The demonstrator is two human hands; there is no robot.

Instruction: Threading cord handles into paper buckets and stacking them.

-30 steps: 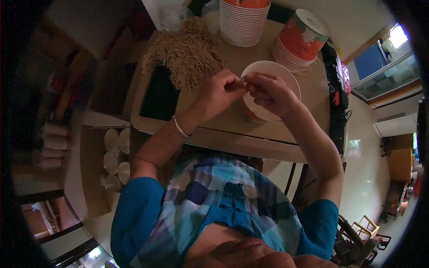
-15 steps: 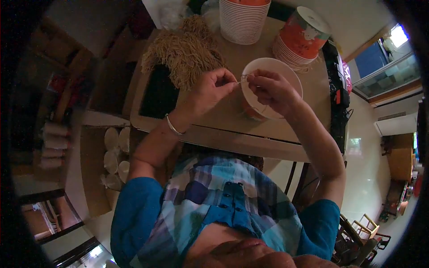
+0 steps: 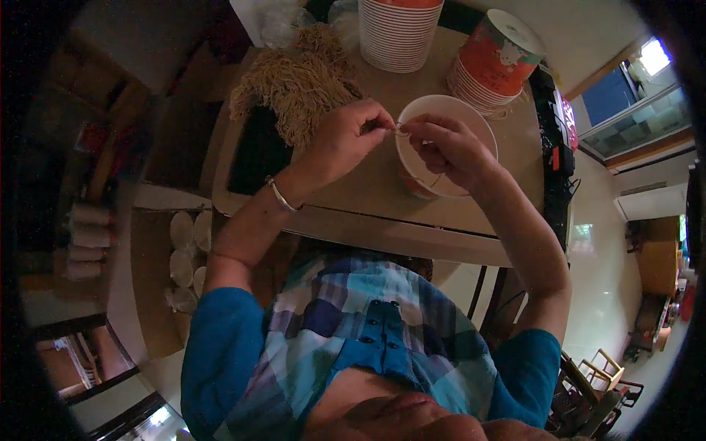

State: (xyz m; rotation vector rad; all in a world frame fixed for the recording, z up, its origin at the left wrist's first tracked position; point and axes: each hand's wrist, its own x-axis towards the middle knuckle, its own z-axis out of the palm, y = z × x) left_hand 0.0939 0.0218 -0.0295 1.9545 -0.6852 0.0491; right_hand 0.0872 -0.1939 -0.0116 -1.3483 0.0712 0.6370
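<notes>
Now both your hands, left hand [image 3: 346,143] and right hand [image 3: 445,147], pinch a thin noodle strand [image 3: 401,131], fingers clamped, over the paper bowl [image 3: 471,117] near the table's [image 3: 368,198] front edge.

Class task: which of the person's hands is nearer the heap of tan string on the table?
Left. The left hand sits just right of the heap of tan string; the right hand is farther right, over the white paper bowl.

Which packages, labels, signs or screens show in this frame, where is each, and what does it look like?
Stack of paper cups: table's far edge, round, white ribbed rims.
Lidded cup stack: far right of table, tilted, orange-red printed wall, white lid.
Open paper cup: under the hands, white inside, orange-red outside.
Clear plastic bags: far left, crumpled.
Lit sign: right of table, narrow, pinkish-red.
</notes>
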